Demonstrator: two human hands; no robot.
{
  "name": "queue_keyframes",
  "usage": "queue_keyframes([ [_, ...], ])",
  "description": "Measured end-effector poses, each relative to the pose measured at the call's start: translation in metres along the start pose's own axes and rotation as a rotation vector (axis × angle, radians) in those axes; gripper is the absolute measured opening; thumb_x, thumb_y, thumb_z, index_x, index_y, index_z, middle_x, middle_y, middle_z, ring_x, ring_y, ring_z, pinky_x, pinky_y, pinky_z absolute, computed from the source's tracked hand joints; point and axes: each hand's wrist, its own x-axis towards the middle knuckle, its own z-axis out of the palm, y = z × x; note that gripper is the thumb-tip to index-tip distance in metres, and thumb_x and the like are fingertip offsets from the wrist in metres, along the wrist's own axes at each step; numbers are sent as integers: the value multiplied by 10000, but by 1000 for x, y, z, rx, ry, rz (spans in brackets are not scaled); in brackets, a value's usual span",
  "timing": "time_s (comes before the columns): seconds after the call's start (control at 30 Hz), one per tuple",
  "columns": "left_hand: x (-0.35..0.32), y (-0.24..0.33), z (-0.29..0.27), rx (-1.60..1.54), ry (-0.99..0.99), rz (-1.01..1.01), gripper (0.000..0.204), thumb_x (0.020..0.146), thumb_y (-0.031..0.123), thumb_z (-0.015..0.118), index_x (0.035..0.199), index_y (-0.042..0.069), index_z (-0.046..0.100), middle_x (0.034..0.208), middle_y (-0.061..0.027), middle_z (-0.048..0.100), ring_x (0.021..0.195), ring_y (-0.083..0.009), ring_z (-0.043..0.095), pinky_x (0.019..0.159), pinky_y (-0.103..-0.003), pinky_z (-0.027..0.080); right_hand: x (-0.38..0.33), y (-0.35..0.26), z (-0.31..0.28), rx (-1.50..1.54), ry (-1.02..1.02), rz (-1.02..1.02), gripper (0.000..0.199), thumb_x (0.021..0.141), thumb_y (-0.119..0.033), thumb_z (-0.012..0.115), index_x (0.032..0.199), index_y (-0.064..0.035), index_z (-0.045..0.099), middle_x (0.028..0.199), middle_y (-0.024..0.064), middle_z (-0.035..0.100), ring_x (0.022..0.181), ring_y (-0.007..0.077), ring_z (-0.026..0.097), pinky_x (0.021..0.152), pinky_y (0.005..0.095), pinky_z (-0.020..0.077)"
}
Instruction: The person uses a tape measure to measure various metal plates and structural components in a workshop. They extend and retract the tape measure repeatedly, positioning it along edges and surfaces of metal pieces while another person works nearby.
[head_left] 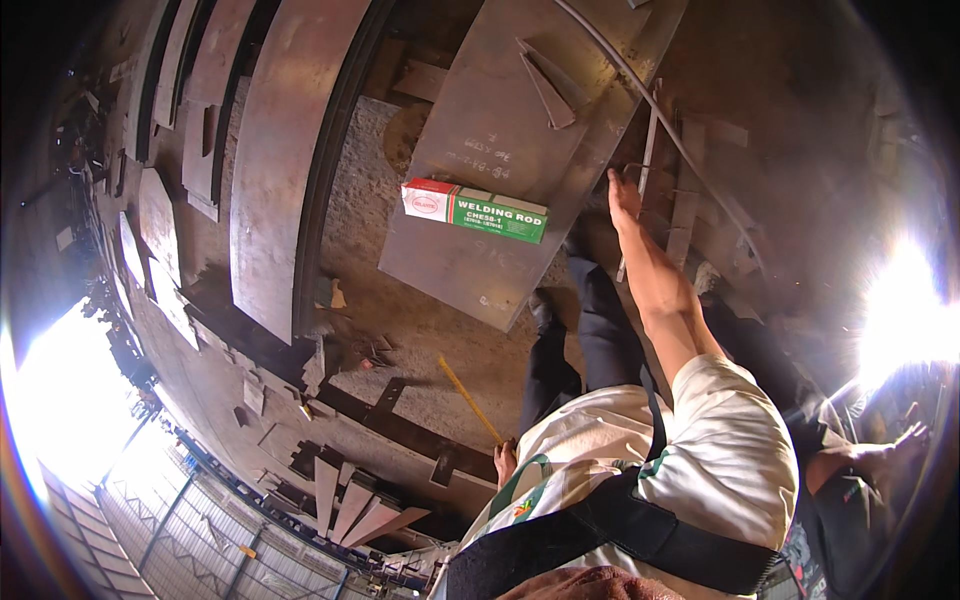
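My left hand (505,462) is low in the middle of the view, closed round the near end of a narrow yellow measuring tape (466,398). The strip slants up and left over the floor. Stretched far forward, my right hand (624,197) has its thumb and fingers apart, beside the edge of a large steel plate (440,240). A thin pale metal bar (650,150) passes right next to that hand; contact between them is unclear. On the plate lie a red, white and green welding rod box (476,210) and a triangular steel offcut (548,88).
Long curved steel plates (285,150) lie at the left. A cable (685,145) arcs across the plate and past my right arm. Several steel strips (350,515) fan out at lower left. At right, a co-worker's hand (908,437) shows below a bright glare (915,315).
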Motion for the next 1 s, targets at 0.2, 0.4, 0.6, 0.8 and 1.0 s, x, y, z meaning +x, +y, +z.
queue_keyframes([
  [0.2,30,-20,41,-19,-34,135,328,911,291,541,1091,66,696,1094,-222,595,1041,-360,575,916,-402,441,14,0,-60,213,9,199,737,864,-582,577,1306,8,591,1294,253,599,1242,353,556,1019,418,427],
  [0.4,38,-26,19,6,6,270,316,904,284,560,1096,70,692,1081,-226,600,1028,-355,583,910,-394,447,13,22,-99,417,41,106,541,874,-574,624,976,-48,695,840,103,633,815,219,607,790,408,499],
  [0.6,4,38,-9,-442,208,-195,457,843,378,625,1016,-44,633,987,-176,653,920,-289,607,824,-378,477,-7,3,-120,473,-71,153,472,880,-551,646,669,-155,499,545,-51,345,461,90,339,444,285,327],
  [0.8,15,-20,11,-162,55,59,416,876,367,579,1146,56,642,1096,-253,593,969,-390,603,868,-427,469,-41,-42,-163,493,-185,132,526,909,-568,613,610,-228,343,514,-93,266,416,67,242,421,281,239],
  [1.0,8,12,11,47,84,310,363,849,124,638,1205,59,614,1000,-262,581,919,-432,581,777,-489,486,-35,-56,-198,525,-189,138,502,932,-528,598,611,-241,339,529,-96,245,415,71,203,437,275,237],
])
